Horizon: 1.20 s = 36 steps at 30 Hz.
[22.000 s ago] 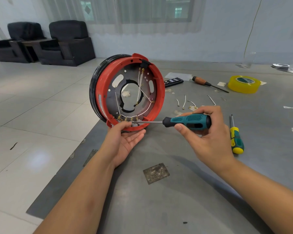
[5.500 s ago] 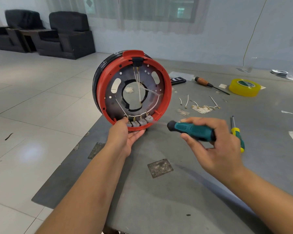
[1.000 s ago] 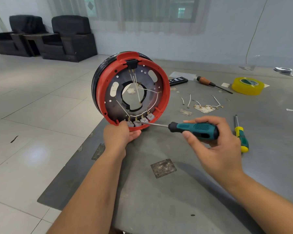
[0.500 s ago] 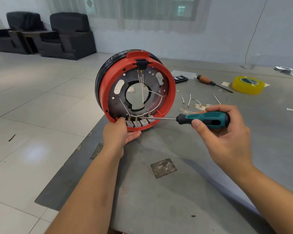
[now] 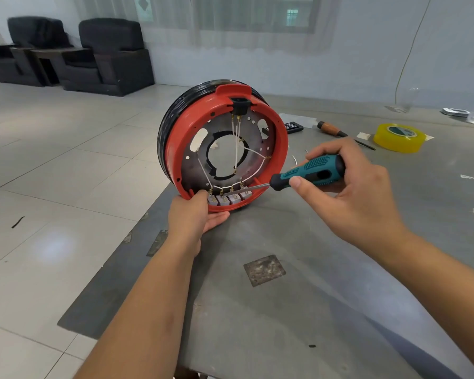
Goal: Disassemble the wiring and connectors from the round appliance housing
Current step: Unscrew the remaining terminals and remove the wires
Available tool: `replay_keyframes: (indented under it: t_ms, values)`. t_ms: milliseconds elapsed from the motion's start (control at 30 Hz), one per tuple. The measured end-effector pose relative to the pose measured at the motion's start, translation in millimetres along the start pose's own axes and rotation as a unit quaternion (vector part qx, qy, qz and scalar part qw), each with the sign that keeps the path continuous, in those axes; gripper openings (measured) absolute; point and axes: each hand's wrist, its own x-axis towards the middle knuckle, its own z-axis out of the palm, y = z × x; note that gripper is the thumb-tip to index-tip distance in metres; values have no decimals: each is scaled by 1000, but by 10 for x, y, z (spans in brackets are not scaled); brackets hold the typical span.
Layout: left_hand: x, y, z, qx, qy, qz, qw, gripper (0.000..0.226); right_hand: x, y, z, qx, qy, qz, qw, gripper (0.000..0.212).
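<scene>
Your left hand [image 5: 193, 214] grips the bottom rim of the round red housing [image 5: 175, 149], which stands on edge on the grey table [image 5: 312, 310]. Your right hand [image 5: 348, 192] clasps the teal screwdriver [image 5: 309, 173], its tip among the white connectors [image 5: 227, 198] just beside your left fingers.

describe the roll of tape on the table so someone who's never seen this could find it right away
Start at the grey table and look to its far right side. The roll of tape lies flat there, just past a wooden-handled tool. It is the only translucent yellow ring among the things there.
</scene>
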Motion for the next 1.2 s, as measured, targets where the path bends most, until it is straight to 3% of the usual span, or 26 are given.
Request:
replay_keyframes:
  t_ms: [200,467,1033,1200]
  values:
    - [41,-14,8,-2,5,-1,1000,30,134,-170,-2,-59,-47,-53,996,35]
    - [81,-21,6,-16,18,-5,1000,36,-144,-198,60,-141,-35,-122,982,32]
    - [114,-8,35,-37,51,-24,998,38,-494,-15,150,-115,-44,-180,976,33]
    - [92,-13,30,-30,48,-18,998,43,-485,-29,143,-99,-21,-126,987,34]
